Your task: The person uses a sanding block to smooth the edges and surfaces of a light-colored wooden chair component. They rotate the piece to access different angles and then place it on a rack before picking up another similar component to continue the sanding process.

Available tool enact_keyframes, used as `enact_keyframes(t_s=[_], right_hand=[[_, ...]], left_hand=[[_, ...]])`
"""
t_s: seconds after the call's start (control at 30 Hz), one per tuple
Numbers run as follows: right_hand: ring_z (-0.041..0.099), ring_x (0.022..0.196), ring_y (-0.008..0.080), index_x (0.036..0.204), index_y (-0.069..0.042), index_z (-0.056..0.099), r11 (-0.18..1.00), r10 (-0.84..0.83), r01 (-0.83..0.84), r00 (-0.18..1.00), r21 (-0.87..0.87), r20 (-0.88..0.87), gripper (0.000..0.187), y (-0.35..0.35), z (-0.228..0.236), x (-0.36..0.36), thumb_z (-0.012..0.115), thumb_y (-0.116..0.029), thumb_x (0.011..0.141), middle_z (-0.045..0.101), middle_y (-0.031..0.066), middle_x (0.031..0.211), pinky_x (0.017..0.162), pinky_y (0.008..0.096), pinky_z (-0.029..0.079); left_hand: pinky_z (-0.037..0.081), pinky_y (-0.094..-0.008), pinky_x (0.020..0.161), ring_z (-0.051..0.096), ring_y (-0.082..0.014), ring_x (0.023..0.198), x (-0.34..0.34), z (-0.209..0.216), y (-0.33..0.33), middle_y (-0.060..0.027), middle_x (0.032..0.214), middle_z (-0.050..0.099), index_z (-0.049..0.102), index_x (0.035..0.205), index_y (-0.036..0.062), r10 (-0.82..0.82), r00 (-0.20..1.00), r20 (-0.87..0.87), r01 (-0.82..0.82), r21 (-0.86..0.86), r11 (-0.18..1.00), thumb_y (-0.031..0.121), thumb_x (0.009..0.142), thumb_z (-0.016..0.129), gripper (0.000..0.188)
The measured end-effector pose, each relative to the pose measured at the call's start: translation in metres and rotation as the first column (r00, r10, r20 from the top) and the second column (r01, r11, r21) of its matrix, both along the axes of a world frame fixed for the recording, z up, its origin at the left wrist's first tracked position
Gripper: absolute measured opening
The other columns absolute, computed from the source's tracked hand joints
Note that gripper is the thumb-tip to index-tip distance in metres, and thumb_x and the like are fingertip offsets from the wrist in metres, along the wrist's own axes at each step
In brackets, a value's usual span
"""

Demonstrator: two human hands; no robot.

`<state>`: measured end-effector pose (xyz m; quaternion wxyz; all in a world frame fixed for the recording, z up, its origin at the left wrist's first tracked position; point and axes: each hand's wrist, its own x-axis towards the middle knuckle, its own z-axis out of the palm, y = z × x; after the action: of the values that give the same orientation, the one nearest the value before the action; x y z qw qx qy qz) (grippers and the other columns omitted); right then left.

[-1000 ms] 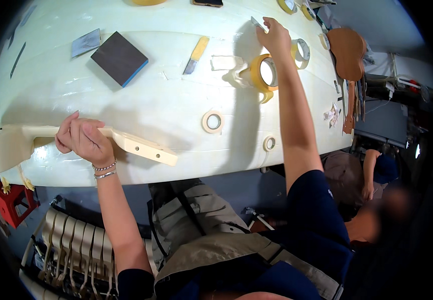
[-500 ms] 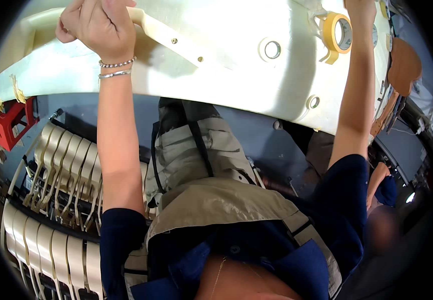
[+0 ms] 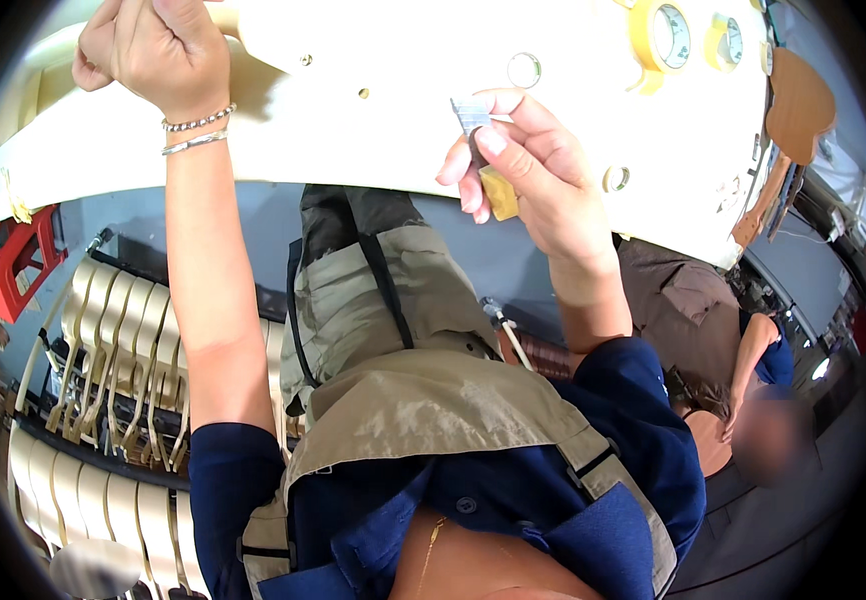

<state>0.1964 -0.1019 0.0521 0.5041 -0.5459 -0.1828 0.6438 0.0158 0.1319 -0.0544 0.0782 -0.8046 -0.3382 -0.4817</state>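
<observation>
Yellow at the handle and grey at the blade, a small flat-bladed hand tool (image 3: 499, 193) sits just past twelve o'clock, pinched between thumb and fingers of the right hand (image 3: 558, 185). Between ten and eleven, fingers of the left hand (image 3: 168, 65) curl around a long cream-coloured part (image 3: 333, 77) on the pale tabletop (image 3: 423, 155); a yellow tape roll (image 3: 642, 40) lies toward one.

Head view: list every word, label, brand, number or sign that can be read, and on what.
No text is clearly readable.
Larger yellow tape roll: marks inside its core, too small to read.
Tape roll beside it: likewise.
Knife in the right hand: no lettering visible.
</observation>
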Motion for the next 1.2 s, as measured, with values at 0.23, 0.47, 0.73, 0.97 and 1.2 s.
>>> enact_keyframes(t_s=[0.23,0.47,0.73,0.97,1.2], right_hand=[[0.053,0.061,0.0094,0.114,-0.002,0.049,1.0,-0.001,-0.001,0.999,0.025,0.05,0.022,-0.006,-0.003,-0.002,0.043,-0.015,0.096,0.064,0.0127,0.085,0.054,0.021,0.042],[0.059,0.068,0.0161,0.097,-0.002,0.061,0.93,-0.142,-0.224,0.51,0.291,0.848,0.014,0.003,-0.017,-0.014,0.061,-0.003,0.082,0.066,0.0084,0.091,0.065,0.0256,0.048],[0.058,0.066,0.0152,0.093,-0.006,0.065,0.803,-0.328,-0.453,0.205,0.386,0.922,0.026,0.011,-0.037,-0.012,0.071,-0.004,0.067,0.068,0.0063,0.095,0.057,0.025,0.044],[0.053,0.06,0.0152,0.094,-0.005,0.067,0.786,-0.37,-0.483,0.133,0.386,0.92,0.032,0.011,-0.041,-0.012,0.074,-0.004,0.063,0.068,0.0063,0.095,0.055,0.024,0.044],[0.052,0.059,0.015,0.091,-0.004,0.068,0.775,-0.398,-0.489,0.114,0.4,0.91,0.032,0.012,-0.044,-0.012,0.075,-0.003,0.061,0.068,0.0074,0.093,0.054,0.0232,0.044]], left_hand=[[0.021,-0.0372,0.08,0.048,-0.0115,0.089,0.005,0.002,-0.003,0.0079,0.072,0.064,0.065,0.054,0.0222,0.022,1.0,0.012,-0.021,-0.034,0.999,0.028,0.096,0.038,0.051],[0.021,-0.0369,0.08,0.048,-0.0109,0.089,0.008,0.004,-0.005,0.0078,0.07,0.063,0.066,0.054,0.0225,0.007,1.0,-0.004,-0.007,-0.016,1.0,0.029,0.096,0.038,0.05],[0.022,-0.0369,0.078,0.048,-0.01,0.086,0.0,-0.005,0.007,0.008,0.072,0.065,0.067,0.055,0.0226,-0.032,0.999,0.016,0.031,0.055,0.998,0.031,0.096,0.038,0.051],[0.022,-0.0367,0.076,0.048,-0.0101,0.083,0.0,-0.007,0.009,0.0082,0.072,0.065,0.067,0.055,0.0228,-0.041,0.998,0.055,0.038,0.052,0.998,0.032,0.096,0.039,0.051],[0.023,-0.0369,0.076,0.049,-0.0103,0.08,-0.001,-0.008,0.011,0.0076,0.068,0.064,0.067,0.054,0.0229,-0.062,0.997,0.053,0.059,0.061,0.996,0.032,0.096,0.04,0.051]])
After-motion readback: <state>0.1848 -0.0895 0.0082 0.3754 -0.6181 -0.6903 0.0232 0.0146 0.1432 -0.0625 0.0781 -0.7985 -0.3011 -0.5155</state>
